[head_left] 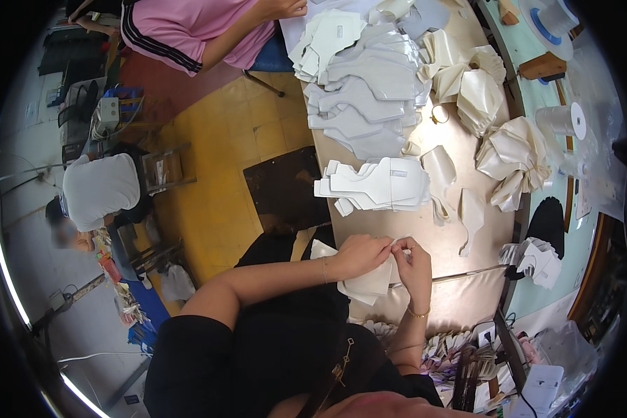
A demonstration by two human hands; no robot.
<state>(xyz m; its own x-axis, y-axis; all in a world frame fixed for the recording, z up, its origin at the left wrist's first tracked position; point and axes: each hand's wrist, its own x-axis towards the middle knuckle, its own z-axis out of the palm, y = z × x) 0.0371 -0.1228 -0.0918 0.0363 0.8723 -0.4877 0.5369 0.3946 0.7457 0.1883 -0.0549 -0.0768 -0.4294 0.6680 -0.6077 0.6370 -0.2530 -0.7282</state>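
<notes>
At the near end of the table, my two hands meet over a cream cut piece (pixel 369 284) of sheet material, perhaps fabric or thin leather. My left hand (pixel 361 256) is closed on its upper edge, fingers pressed together. My right hand (pixel 414 267) pinches the same edge beside the left fingertips; exactly what lies between the fingers is too small to make out. Just beyond my hands lies a banded stack of white shaped pieces (pixel 380 184). A single cream bottle-shaped piece (pixel 471 217) rests to the right of it, with another cream piece (pixel 440 174) farther back.
Overlapping grey-white pieces (pixel 369 90) cover the table's far part, with heaps of glossy cream pieces (pixel 512 157) to their right. A thin rod (pixel 467 274) crosses near my right hand. Thread spools (pixel 561 120) stand along the right. Two other people sit left and far.
</notes>
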